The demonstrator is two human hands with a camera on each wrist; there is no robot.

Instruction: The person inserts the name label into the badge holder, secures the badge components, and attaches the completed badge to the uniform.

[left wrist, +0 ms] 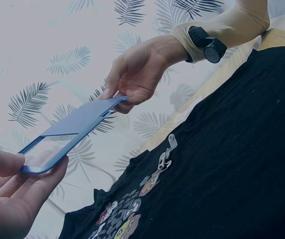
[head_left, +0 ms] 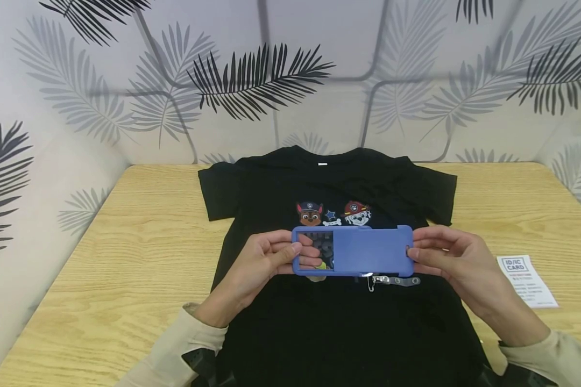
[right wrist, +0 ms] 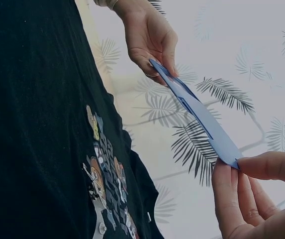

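Now the blue card holder is held aloft over the black T-shirt spread on the desk, pinched at one end by the left hand, the other by the right hand!

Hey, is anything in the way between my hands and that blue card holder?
Nothing visible. The right hand pinches one end of the card holder, the left hand the other. The black shirt and clip strap lie below, not between.
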